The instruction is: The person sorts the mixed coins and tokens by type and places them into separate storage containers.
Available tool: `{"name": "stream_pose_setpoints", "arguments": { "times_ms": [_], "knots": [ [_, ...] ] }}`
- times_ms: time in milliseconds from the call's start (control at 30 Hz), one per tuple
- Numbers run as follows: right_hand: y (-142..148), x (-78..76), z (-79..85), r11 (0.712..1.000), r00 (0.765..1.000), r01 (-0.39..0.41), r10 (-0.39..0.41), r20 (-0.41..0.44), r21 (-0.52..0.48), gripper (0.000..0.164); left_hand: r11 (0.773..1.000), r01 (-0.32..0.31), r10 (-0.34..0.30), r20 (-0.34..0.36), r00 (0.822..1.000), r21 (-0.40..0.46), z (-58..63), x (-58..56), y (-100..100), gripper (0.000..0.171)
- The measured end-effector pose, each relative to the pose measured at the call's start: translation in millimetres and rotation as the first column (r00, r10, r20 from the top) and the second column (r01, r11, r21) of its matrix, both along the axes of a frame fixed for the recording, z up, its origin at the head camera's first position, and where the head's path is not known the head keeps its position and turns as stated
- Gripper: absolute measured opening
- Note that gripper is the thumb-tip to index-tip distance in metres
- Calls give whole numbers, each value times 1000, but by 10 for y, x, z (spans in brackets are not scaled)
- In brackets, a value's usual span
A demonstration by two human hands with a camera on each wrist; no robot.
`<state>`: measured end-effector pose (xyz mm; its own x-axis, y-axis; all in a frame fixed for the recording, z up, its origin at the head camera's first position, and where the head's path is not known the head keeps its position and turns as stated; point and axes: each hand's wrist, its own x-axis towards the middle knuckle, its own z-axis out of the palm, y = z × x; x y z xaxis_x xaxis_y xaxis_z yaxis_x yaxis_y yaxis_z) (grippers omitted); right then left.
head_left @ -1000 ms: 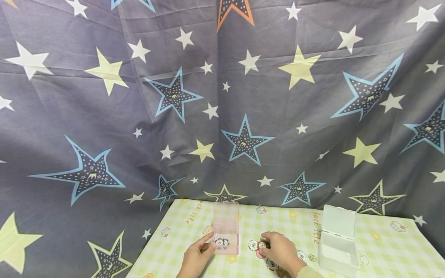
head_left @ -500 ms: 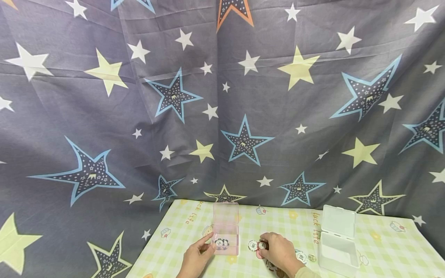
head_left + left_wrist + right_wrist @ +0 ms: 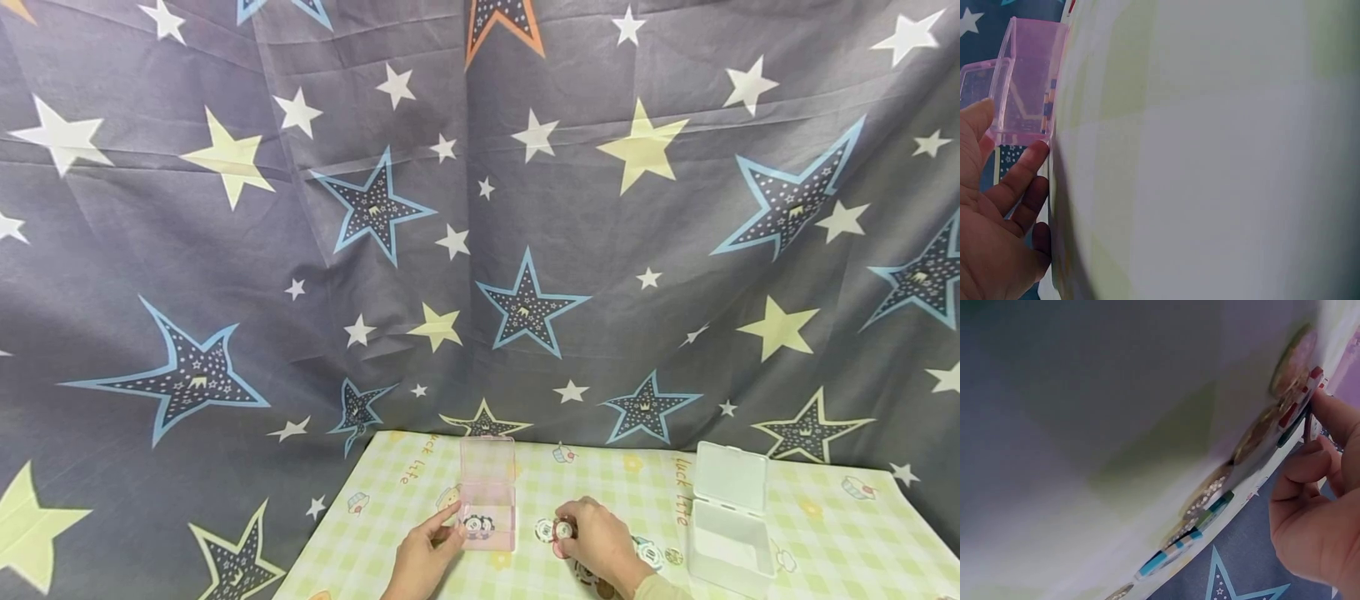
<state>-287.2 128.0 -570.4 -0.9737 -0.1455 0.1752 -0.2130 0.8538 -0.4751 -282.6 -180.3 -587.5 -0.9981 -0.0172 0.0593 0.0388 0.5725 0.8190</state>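
My left hand [image 3: 422, 557] touches the left side of a pink see-through box [image 3: 487, 461] whose lid stands up; thumb and index finger lie apart at its wall. Inside are black-and-white poker chips [image 3: 476, 525]. In the left wrist view the box [image 3: 1036, 69] shows edge-on beyond the fingers. My right hand [image 3: 606, 543] pinches a red-and-white poker chip [image 3: 563, 530] at the pile's left end, index finger above and thumb below. A green-and-white chip [image 3: 544, 530] lies just left of it. In the right wrist view the red-and-white chip [image 3: 1300, 400] is tilted at the fingertip.
An open white box [image 3: 731, 571] stands at the right, lid up. Between it and my right hand lie a blue-and-white chip [image 3: 651, 553] and a gold coin [image 3: 673, 557]. Brown coins [image 3: 605, 590] lie below the hand. A star-patterned curtain [image 3: 420, 275] hangs behind the checked table [image 3: 360, 542].
My right hand has shifted slightly left along the pile, and the red-and-white chip shows more between its fingertips. The left hand and the pink box have stayed put.
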Motion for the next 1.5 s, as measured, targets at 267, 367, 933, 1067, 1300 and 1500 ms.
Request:
{"name": "stream_pose_setpoints", "arguments": {
  "times_ms": [267,367,933,1067,1300,1500],
  "knots": [
    [28,26,-6,994,996,-55,60,59,-96,31,1000,2,-2,-8,1000,-1,13,18,-3,50],
    [37,35,7,986,994,-70,82,76,-149,28,1000,10,-10,-15,1000,0,15,19,-7,51],
    [127,27,53,907,980,-36,115,165,-419,18,999,32,-31,-34,999,6,25,22,-14,50],
    [119,26,111,889,974,-13,115,196,-457,25,1000,25,-25,-19,1000,6,24,24,-10,51],
    [57,36,219,869,972,-52,157,174,-493,29,1000,20,-20,-18,1000,1,19,20,-8,51],
    [-61,57,302,857,974,-69,169,153,-510,29,1000,21,-20,-23,1000,4,40,33,-6,51]
  ]
}}
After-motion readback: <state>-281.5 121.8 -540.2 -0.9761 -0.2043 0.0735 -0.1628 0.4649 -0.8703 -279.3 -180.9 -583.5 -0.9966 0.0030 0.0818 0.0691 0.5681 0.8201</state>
